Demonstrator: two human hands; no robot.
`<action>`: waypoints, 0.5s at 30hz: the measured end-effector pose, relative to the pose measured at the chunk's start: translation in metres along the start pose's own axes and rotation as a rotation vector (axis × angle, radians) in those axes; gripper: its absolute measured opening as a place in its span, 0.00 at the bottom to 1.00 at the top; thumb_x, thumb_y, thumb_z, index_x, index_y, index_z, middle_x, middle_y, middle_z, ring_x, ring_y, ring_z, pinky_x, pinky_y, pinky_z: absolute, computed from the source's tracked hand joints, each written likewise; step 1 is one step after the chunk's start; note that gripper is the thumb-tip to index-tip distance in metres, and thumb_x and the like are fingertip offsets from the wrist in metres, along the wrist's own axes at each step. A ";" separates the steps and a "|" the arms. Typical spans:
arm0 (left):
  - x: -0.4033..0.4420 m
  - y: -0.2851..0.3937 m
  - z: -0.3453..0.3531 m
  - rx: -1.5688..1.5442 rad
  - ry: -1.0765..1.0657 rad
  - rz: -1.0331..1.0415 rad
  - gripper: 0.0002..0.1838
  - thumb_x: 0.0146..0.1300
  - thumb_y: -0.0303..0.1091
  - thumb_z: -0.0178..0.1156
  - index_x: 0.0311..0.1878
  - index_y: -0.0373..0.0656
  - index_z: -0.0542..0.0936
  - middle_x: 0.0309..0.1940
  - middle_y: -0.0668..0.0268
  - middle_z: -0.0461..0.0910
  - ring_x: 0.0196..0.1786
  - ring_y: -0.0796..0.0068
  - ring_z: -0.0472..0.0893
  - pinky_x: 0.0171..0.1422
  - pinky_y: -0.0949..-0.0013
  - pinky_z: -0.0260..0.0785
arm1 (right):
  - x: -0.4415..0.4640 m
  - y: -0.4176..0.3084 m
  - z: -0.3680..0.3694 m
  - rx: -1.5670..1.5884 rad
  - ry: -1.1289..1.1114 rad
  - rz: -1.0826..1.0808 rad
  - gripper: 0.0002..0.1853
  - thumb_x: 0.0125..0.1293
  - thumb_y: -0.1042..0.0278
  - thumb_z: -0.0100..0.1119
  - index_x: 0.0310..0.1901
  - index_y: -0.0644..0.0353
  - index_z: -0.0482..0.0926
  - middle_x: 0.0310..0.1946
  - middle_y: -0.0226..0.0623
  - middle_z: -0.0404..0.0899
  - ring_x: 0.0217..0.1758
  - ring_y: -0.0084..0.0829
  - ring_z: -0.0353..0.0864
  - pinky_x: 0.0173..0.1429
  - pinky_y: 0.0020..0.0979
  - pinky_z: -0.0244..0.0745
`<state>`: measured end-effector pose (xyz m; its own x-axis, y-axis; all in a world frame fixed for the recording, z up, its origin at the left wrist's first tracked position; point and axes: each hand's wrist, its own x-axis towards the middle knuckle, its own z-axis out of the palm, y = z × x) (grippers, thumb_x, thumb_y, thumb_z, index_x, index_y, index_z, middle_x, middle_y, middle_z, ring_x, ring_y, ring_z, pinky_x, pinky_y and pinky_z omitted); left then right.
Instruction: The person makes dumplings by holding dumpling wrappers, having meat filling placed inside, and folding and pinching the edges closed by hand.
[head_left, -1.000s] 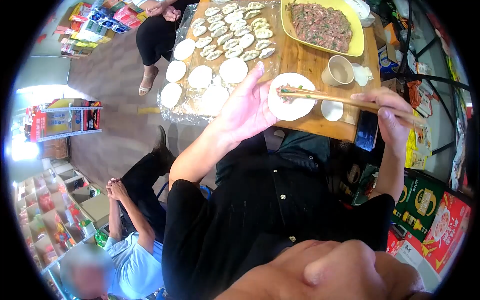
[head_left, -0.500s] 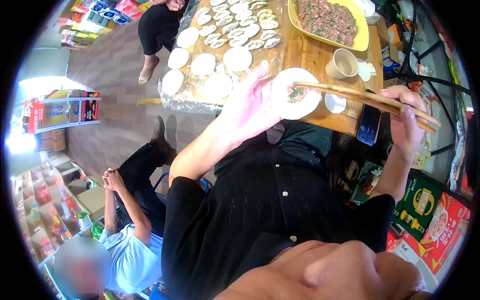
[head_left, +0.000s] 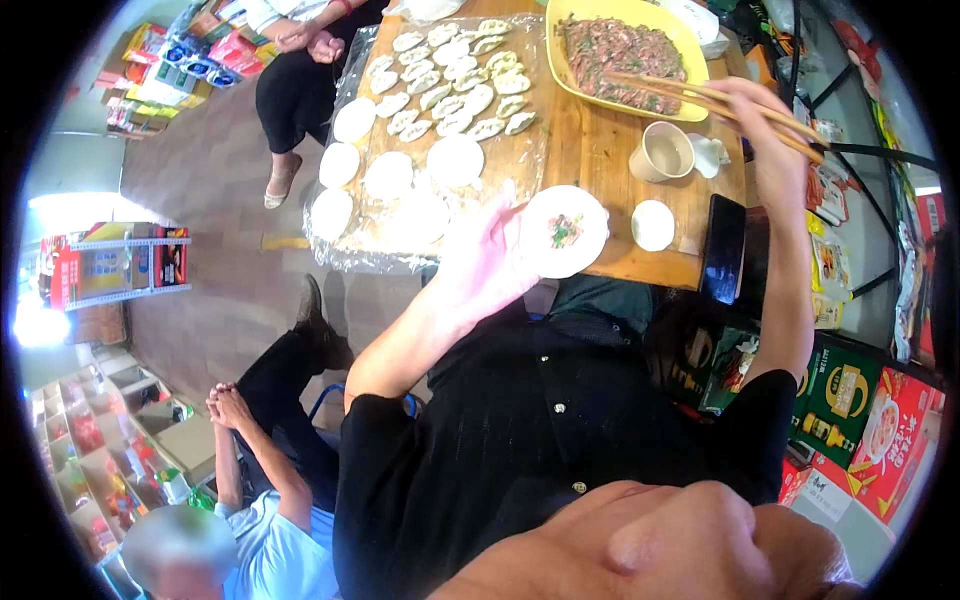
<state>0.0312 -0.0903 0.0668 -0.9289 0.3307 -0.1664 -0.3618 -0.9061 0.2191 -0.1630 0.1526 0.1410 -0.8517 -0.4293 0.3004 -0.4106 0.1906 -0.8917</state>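
My left hand (head_left: 490, 255) holds a round white dumpling wrapper (head_left: 588, 215) by its left side, above the table's front edge. A small dab of meat filling with green bits (head_left: 565, 232) lies in the middle of it. In my right hand (head_left: 757, 120) is a pair of wooden chopsticks (head_left: 705, 97), with the tips in the minced meat (head_left: 625, 50). That meat fills a yellow tray (head_left: 700, 75) at the back of the table. A light brown paper cup (head_left: 662, 150) and another white wrapper (head_left: 653, 225) sit between my hands.
Several folded dumplings (head_left: 460, 85) and flat wrappers (head_left: 455, 160) rest on the plastic-covered left part of the wooden table (head_left: 590, 150). A black phone (head_left: 722, 245) lies at the right edge. Two other people sit nearby on the left.
My right hand has carried the chopsticks up and away from the wrapper, into the meat. My left hand with the wrapper appears lower and slightly left; the whole view has shifted somewhat.
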 end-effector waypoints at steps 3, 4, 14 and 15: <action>0.002 0.000 -0.006 0.024 0.101 -0.001 0.36 0.76 0.53 0.34 0.69 0.25 0.57 0.67 0.41 0.63 0.71 0.51 0.65 0.77 0.53 0.54 | 0.024 0.030 0.020 -0.042 -0.058 0.016 0.12 0.70 0.65 0.57 0.48 0.64 0.81 0.43 0.29 0.83 0.46 0.19 0.79 0.53 0.23 0.74; 0.003 0.002 -0.009 0.037 0.146 0.008 0.39 0.75 0.56 0.36 0.70 0.25 0.56 0.68 0.38 0.61 0.71 0.49 0.64 0.76 0.52 0.55 | 0.029 0.032 0.029 -0.062 -0.040 0.019 0.13 0.69 0.64 0.58 0.47 0.64 0.82 0.41 0.28 0.83 0.45 0.17 0.78 0.51 0.22 0.73; 0.010 0.015 -0.027 0.016 0.150 -0.006 0.32 0.75 0.48 0.37 0.70 0.28 0.57 0.69 0.45 0.62 0.72 0.53 0.63 0.78 0.53 0.52 | 0.055 0.041 0.040 -0.155 -0.189 0.058 0.11 0.68 0.66 0.59 0.46 0.64 0.82 0.39 0.29 0.83 0.43 0.17 0.77 0.49 0.22 0.73; 0.011 0.015 -0.027 0.044 0.174 0.000 0.35 0.74 0.49 0.39 0.70 0.27 0.56 0.70 0.42 0.60 0.73 0.51 0.62 0.78 0.53 0.51 | 0.057 0.044 0.036 -0.156 -0.188 0.061 0.11 0.68 0.66 0.59 0.46 0.64 0.82 0.39 0.29 0.83 0.43 0.17 0.77 0.49 0.22 0.73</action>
<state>0.0175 -0.1075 0.0423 -0.9028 0.2767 -0.3292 -0.3683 -0.8926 0.2600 -0.2176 0.1045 0.1066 -0.8067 -0.5671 0.1662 -0.4181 0.3489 -0.8387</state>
